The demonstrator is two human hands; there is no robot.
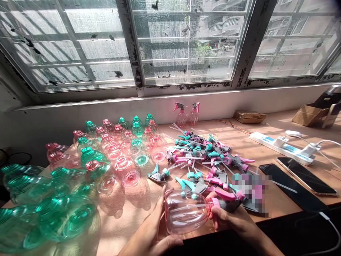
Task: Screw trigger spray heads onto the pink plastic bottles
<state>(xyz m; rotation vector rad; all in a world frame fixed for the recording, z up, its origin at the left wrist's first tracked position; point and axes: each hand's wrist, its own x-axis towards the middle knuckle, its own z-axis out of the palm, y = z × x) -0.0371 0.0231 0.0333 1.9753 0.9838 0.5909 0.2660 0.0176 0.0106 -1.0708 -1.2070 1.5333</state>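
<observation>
A clear pink spray bottle lies on its side just above the table's front edge. My left hand is wrapped round its base end, thumb below. At the neck, my right hand grips the pink collar of a grey and pink trigger sprayer, fingers closed. The sprayer sits at the bottle's mouth; whether it is fully screwed down I cannot tell. Just beyond the hands lies a heap of loose trigger sprayers, teal, pink and grey, with thin tubes. One teal sprayer lies apart, near my left fingertips.
Rows of open green bottles and pink bottles stand at left. Two pink bottles with sprayers stand by the wall. At right are a power strip, two phones, a cable and a brown package. Windows rise behind.
</observation>
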